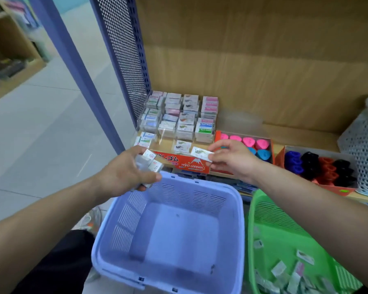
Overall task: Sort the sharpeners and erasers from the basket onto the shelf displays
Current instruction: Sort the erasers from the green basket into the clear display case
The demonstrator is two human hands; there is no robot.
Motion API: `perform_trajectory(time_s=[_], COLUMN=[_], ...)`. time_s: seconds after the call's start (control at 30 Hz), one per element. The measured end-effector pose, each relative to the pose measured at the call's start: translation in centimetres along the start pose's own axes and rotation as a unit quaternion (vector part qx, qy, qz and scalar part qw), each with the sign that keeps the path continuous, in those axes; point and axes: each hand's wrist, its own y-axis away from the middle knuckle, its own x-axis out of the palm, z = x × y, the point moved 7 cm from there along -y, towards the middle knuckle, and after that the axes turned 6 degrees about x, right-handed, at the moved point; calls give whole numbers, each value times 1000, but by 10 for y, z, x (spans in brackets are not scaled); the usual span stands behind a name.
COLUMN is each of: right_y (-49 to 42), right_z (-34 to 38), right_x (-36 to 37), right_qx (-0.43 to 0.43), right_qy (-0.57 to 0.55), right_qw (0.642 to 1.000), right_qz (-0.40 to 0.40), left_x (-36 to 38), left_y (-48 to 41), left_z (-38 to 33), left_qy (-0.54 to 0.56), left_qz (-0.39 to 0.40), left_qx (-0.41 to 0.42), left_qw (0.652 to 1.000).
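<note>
My left hand [126, 169] grips a small bunch of wrapped white erasers [152, 161] above the back left corner of the lilac basket [136, 259]. My right hand [232, 159] pinches a single wrapped eraser [201, 153] over the red eraser display box [187, 163] at the shelf's front edge. Stacks of boxed erasers [180, 116] fill the back of that display. To the right sit pink and blue sharpeners [253, 145] in an orange box, then dark, red and black sharpeners [321, 166] in another. The green basket [270, 236] holds several loose wrapped erasers [285, 274].
A pale perforated basket [363, 149] stands at the shelf's right end. A blue perforated metal panel [123, 56] and post bound the shelf on the left, with tiled floor [40, 124] beyond. The shelf has a wooden back wall [253, 60].
</note>
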Motion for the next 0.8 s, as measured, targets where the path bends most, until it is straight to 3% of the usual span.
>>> perform_trajectory(time_s=[0.23, 0.5, 0.57, 0.67, 0.8], right_y=[-79, -144, -144, -141, -146], right_z=[25, 9, 9, 13, 12], right_x=[5, 45, 46, 40, 50], right_qx=[-71, -126, -153, -190, -189], right_qy=[176, 444, 472, 453, 519], right_qw=[975, 882, 860, 855, 822], right_qz=[-112, -93, -121, -169, -136], left_x=[-33, -38, -40, -46, -50], left_y=[-39, -61, -63, -65, -64], left_z=[26, 42, 42, 42, 43], left_qy=[-47, -35, -33, -32, -45], left_qz=[-14, 0, -3, -14, -22], left_qx=[5, 20, 25, 29, 28], left_qw=[999, 999, 999, 999, 998])
